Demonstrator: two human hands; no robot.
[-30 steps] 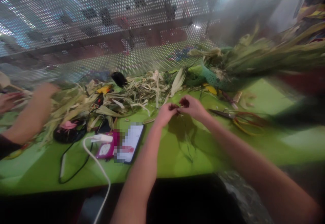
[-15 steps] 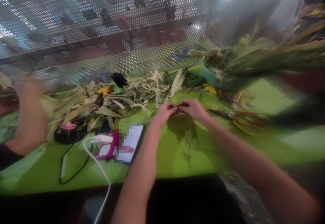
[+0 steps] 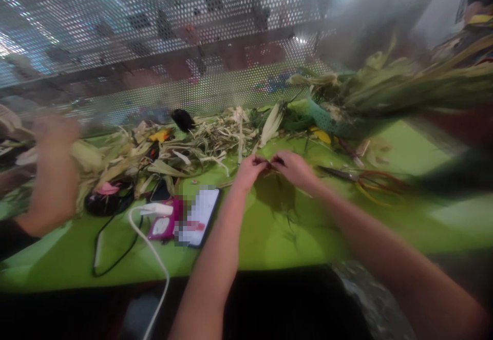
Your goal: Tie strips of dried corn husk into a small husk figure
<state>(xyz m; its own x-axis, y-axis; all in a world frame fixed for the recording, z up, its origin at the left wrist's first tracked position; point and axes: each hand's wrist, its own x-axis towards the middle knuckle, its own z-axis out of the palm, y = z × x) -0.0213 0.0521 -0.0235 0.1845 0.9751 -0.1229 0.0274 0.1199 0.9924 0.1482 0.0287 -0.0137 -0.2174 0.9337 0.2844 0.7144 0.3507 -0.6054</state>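
Observation:
My left hand (image 3: 252, 169) and my right hand (image 3: 290, 166) meet above the green table, fingertips pinched and almost touching. Whatever lies between the fingers is too small and dark to name; thin pale strands show just below them. Behind the hands is a heap of dried corn husk strips (image 3: 219, 137), and one broad pale husk (image 3: 272, 123) leans toward me. Scissors (image 3: 358, 176) with yellow-orange handles lie to the right of my right hand. A phone (image 3: 202, 216) with a lit screen rests left of my left forearm.
A magenta packet (image 3: 165, 224) and a white cable (image 3: 156, 260) lie beside the phone. A teal basket (image 3: 331, 116) with long husks stands at the back right. A perforated metal screen (image 3: 192, 47) rises behind the table (image 3: 269, 252). Another person's arm (image 3: 54, 175) reaches in at left.
My fingertips have drawn slightly apart; both hands stay in the same place. The other person's arm at left has shifted a little to the right.

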